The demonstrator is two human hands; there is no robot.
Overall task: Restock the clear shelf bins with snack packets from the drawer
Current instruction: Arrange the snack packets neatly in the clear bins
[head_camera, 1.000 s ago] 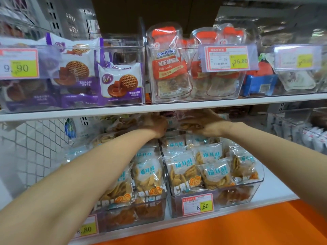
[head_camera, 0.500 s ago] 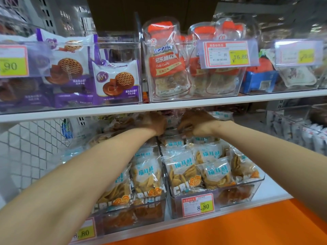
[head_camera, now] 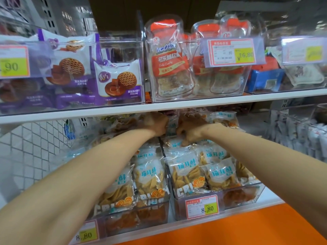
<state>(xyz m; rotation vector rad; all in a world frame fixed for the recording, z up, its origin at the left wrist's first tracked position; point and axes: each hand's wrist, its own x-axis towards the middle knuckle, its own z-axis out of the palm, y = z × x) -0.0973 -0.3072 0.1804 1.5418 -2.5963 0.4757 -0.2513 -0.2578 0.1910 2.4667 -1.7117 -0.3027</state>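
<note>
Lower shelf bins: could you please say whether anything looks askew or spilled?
Nothing looks spilled or torn. Beside the left hand, packets at the back of the left bin lie in a loose heap, unlike the neat front rows.

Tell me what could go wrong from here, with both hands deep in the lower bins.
1. The snack packets are heaped above the rim of the right bin; pushing at the back may tip the front ones out.
2. The left hand and right hand sit close under the upper shelf edge; lifting could knock knuckles against it.
3. The left forearm crosses the front packets and may drag one out.
</note>
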